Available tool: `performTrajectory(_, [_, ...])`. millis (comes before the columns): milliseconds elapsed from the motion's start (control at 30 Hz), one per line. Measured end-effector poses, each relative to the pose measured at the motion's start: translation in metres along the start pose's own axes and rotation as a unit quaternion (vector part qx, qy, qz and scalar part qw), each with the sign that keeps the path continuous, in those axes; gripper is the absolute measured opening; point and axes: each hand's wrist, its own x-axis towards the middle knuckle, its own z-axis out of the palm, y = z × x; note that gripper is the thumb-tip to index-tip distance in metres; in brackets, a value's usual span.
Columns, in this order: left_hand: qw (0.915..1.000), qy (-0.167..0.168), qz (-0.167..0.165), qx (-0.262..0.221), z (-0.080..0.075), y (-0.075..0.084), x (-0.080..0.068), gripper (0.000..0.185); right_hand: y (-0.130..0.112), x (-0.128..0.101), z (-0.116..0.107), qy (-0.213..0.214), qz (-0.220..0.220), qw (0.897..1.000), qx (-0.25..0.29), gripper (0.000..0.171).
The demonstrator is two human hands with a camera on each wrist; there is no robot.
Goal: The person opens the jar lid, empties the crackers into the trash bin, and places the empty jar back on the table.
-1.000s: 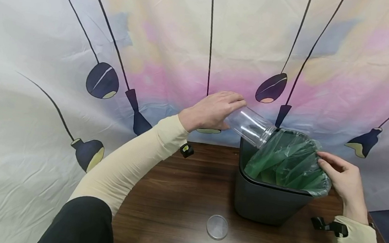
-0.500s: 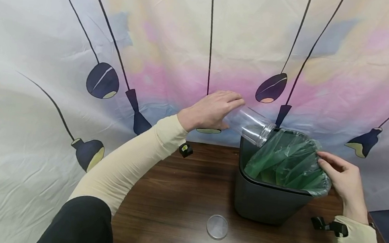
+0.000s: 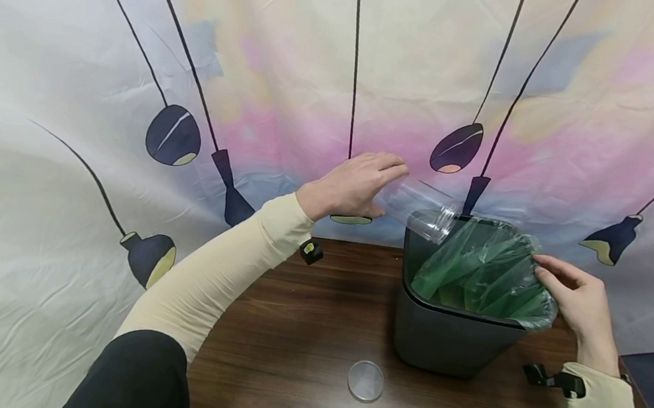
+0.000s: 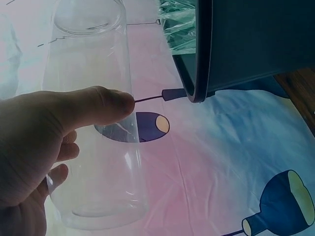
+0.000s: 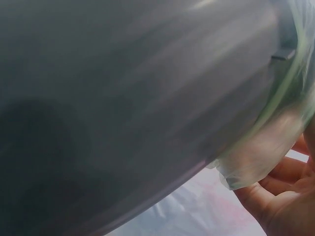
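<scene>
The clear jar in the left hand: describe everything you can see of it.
The jar is a see-through, smooth-walled cylinder, apparently plastic, with glossy highlights and a ridged, threaded-looking neck. Its mouth is uncovered, and no contents show inside. The left hand grips it around the body. It is tilted well over, mouth toward the bin; in the head view the neck overlaps the bin's opening, but whether the two touch is unclear.

We've got room below our left hand (image 3: pixel 352 187), down to the table (image 3: pixel 288 322); right of its grip, bin (image 3: pixel 451 342) and bag (image 3: pixel 477 277) block us; cloth (image 3: pixel 292 91) closes the far side.
</scene>
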Motion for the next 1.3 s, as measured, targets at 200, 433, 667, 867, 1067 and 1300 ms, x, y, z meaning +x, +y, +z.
performTrajectory(200, [0.9999,0.003,-0.008,-0.012,-0.0005,-0.0014,0.0001,0.083,-0.0001,0.0009,-0.0007,0.000,0.003,1.000,-0.002,0.044])
performTrajectory(433, [0.9998,-0.001,-0.009,-0.018,0.0000,-0.0021,-0.0017,0.082,0.0008,0.0003,0.0000,0.001,0.001,1.000,-0.006,0.044])
performTrajectory(667, [0.9994,0.005,-0.016,-0.029,-0.0014,-0.0033,-0.0031,0.084,0.0012,0.0014,-0.0001,0.002,-0.002,1.000,-0.005,0.043])
performTrajectory(867, [0.9992,0.010,-0.019,-0.032,-0.0033,-0.0050,-0.0045,0.083,0.0006,0.0014,-0.0003,0.001,0.003,1.000,-0.007,0.044])
performTrajectory(1067, [0.9990,0.016,-0.020,-0.036,-0.0028,-0.0054,-0.0065,0.083,0.0005,0.0006,0.0003,0.003,0.000,1.000,-0.011,0.044])
performTrajectory(1300, [0.9984,0.015,-0.030,-0.046,-0.0054,-0.0085,-0.0080,0.084,-0.0002,0.0007,0.0004,0.003,0.001,1.000,-0.008,0.044])
